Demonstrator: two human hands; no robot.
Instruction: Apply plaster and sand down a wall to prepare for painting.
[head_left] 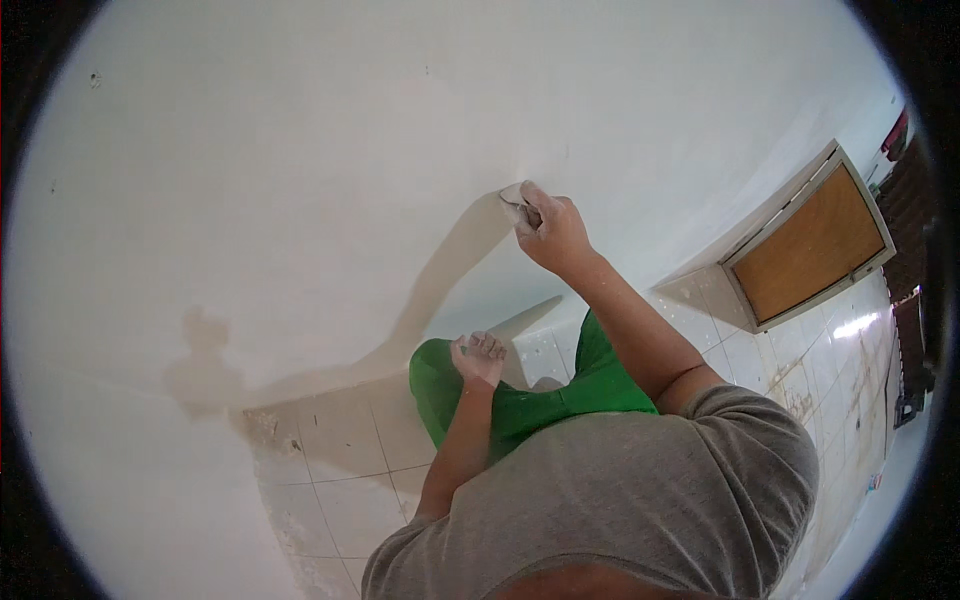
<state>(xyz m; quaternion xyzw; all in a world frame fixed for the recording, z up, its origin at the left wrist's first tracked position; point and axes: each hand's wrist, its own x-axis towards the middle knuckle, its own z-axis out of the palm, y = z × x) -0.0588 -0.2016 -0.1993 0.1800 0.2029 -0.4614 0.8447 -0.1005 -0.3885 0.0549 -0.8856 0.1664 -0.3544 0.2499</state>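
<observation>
My right hand (pixel 548 232) is up against the white wall (pixel 300 150), its fingers and thumb pinched round a small, thin, dusty piece (pixel 512 194) that looks like folded sandpaper. White powder coats the fingers. The piece meets the wall, and part of it is hidden in the grip. Lower down, my left hand (pixel 480 360) rests on the left knee of my green trousers (pixel 432 385). Its fingers are loosely curled and whitened with dust. Green cloth shows between thumb and fingers, and I see nothing held.
The wall fills the view ahead, with small dark marks (pixel 95 80) at upper left. Pale floor tiles (pixel 345 440), stained in places, lie beside and behind me. To the right stands a framed brown door panel (pixel 815 240). Dark objects (pixel 910 350) line the far right.
</observation>
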